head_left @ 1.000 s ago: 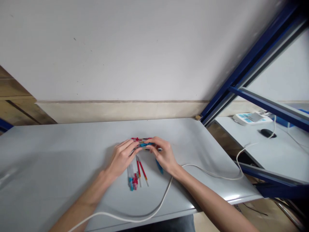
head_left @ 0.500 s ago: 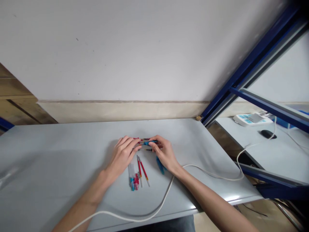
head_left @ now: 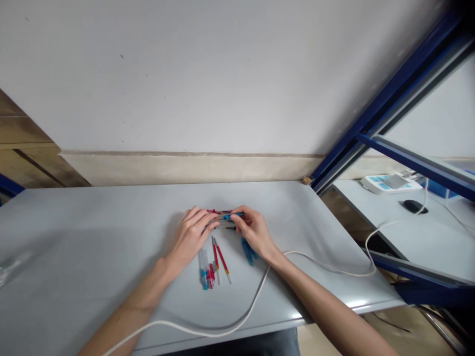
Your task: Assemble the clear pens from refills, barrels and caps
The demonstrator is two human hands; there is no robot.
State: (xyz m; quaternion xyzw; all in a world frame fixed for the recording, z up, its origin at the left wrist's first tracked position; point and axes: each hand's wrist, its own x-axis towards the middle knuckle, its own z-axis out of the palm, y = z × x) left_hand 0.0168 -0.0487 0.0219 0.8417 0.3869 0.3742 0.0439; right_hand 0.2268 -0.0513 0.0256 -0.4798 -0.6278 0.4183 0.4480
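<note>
- While both forearms reach in from the near edge, the left hand (head_left: 190, 235) and right hand (head_left: 256, 233) face each other, palms down, fingers bent inward, just above the grey table (head_left: 92, 267).
- The right thumb and fingers pinch one blue pen piece (head_left: 227, 217), which lies level in the gap between the hands.
- The left fingers and thumb curl at its other end; whether they grip it or only touch it, I cannot tell.
- Other slender pieces run between the hands, one with red parts (head_left: 212, 211) on the far side; the fingers hide their ends, so their number is unclear.
- Two red refills (head_left: 223, 259) lie nearer the person, close together at the top and spread apart below.
- Just left of them sit clear plastic parts (head_left: 203, 257) with blue and red ends, overlapping too much to count.
- Blue parts (head_left: 247, 252) lie beside the right wrist, partly covered by that hand.
- One white cable (head_left: 211, 334) loops across the near side, passing behind the right forearm.
- Beyond a blue frame (head_left: 408, 159), a second table (head_left: 438, 247) bears one black mouse (head_left: 414, 206) and one white device (head_left: 376, 184).
</note>
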